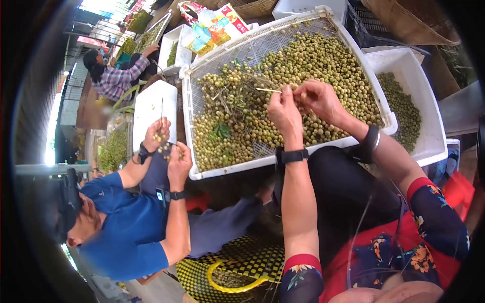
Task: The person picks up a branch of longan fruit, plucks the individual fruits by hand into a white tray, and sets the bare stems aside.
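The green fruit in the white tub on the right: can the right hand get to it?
Probably yes. The tub is open on top, just past the tray, and nothing covers the fruit. The right hand is pinching a twig together with the left hand, though.

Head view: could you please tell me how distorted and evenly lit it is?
Head view: strong fisheye, the white crate rim curves, black vignette fills corners; soft daylight, blown-out glare upper left; left hand, right hand and twig look sharp.
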Available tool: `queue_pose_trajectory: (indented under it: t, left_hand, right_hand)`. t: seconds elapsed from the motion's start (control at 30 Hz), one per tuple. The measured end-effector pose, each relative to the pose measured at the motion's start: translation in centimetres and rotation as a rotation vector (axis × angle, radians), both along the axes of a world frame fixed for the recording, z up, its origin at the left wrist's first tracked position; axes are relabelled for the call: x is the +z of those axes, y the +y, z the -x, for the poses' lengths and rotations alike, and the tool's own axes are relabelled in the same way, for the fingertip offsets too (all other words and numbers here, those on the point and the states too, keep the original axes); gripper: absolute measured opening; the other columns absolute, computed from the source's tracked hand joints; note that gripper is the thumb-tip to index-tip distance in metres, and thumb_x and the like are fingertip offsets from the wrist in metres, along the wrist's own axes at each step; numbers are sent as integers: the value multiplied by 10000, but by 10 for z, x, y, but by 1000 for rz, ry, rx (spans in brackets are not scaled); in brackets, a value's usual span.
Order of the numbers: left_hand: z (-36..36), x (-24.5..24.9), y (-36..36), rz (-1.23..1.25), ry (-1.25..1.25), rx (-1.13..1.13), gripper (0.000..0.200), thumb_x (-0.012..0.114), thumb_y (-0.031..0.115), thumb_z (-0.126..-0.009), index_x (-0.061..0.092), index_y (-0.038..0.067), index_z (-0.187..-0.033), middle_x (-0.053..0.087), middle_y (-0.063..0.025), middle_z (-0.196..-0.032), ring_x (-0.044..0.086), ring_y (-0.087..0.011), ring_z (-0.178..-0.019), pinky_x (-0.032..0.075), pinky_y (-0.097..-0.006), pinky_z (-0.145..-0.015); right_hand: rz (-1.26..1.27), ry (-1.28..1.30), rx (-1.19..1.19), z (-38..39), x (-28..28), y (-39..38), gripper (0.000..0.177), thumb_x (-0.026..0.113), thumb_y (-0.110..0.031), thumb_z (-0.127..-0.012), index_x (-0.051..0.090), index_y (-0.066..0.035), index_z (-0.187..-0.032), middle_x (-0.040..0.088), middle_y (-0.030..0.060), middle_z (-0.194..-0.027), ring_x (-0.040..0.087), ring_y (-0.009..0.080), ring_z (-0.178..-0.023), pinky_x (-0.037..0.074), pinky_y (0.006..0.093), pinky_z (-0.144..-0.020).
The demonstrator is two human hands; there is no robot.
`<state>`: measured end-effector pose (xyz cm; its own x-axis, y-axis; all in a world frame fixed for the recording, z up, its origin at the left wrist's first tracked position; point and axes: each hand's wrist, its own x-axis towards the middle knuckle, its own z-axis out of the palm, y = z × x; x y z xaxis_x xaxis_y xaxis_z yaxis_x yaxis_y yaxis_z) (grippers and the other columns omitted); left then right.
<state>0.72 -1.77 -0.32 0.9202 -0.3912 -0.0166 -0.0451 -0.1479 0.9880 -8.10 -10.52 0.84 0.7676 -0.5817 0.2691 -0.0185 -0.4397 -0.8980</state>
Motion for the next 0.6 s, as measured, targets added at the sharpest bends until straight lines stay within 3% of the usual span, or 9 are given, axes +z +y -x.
queue_pose_trajectory:
  t: [0.1, 0.13, 0.2, 0.23, 0.33, 0.37, 0.47, 0.53, 0.6]
  left_hand:
    - [-14, -20, -2, 147, 29, 70, 301, 595, 269, -967, 664, -10, -877, 635, -82, -686, 544, -147, -566, 433, -333, -512]
    - [-18, -26, -3, 141, 10, 87, 290, 591, 257, -971, 663, -6, -874, 636, -73, -692, 551, -142, -570, 433, -326, -493]
    - [-17, -2, 5, 362, 307, 138, 226, 580, 233, -981, 639, 25, -914, 618, -34, -736, 589, -124, -599, 475, -268, -429]
    - [-21, 2, 11, 365, 310, 157, 223, 579, 239, -982, 632, 30, -925, 614, -36, -749, 593, -125, -605, 484, -271, -437]
    - [-30, 5, 24, 395, 388, 98, 206, 571, 292, -989, 590, 90, -1026, 612, -37, -857, 641, -175, -681, 536, -317, -552]
    - [-28, 9, 27, 406, 401, 72, 215, 572, 305, -988, 592, 95, -1031, 617, -39, -875, 650, -180, -704, 540, -321, -562]
    - [-27, 16, 30, 556, 496, -3, 235, 576, 304, -990, 592, 77, -1051, 644, -57, -970, 691, -235, -790, 592, -374, -633]
    - [-27, 19, 32, 651, 548, -33, 237, 581, 292, -988, 588, 66, -1058, 646, -60, -974, 695, -256, -796, 606, -387, -662]
    - [-30, 18, 33, 659, 522, -70, 230, 583, 282, -988, 591, 63, -1060, 649, -65, -974, 694, -265, -818, 602, -370, -657]
  right_hand:
    - [-88, -128, 121, 2, -2, 2, 69, 639, -10, -882, 679, -14, -938, 664, 41, -835, 575, 89, -625, 472, 238, -569]
    - [-435, -106, 174, 2, -5, 5, 131, 613, 38, -875, 687, -19, -967, 614, -12, -837, 549, 44, -741, 461, 208, -656]
    - [-415, -99, 157, 4, -21, -8, 129, 608, -10, -902, 650, -5, -1024, 636, -3, -853, 573, 56, -716, 496, 211, -673]
    - [-514, -86, 165, 11, -21, -15, 124, 597, -22, -909, 651, -16, -1020, 614, -27, -861, 559, 40, -763, 482, 205, -704]
    - [-358, -5, 122, 9, -29, -28, 148, 600, -164, -952, 640, -33, -1009, 583, -44, -881, 510, 34, -781, 435, 205, -679]
    - [-302, 42, 122, 6, -33, -29, 222, 590, -252, -972, 636, -42, -1023, 570, -53, -860, 496, 42, -763, 429, 216, -690]
    - [-381, 17, 184, 1, -35, -15, 469, 486, -494, -996, 635, -63, -1108, 605, 21, -1015, 518, 103, -939, 457, 298, -816]
    - [-1212, -7, 355, 0, -32, -6, 615, 445, -616, -963, 534, -105, -1294, 613, 107, -1207, 547, 254, -1166, 454, 442, -976]
    - [-1521, -84, 626, -2, -30, -3, 662, 444, -638, -945, 502, -112, -1343, 602, 148, -1253, 573, 338, -1183, 483, 510, -947]
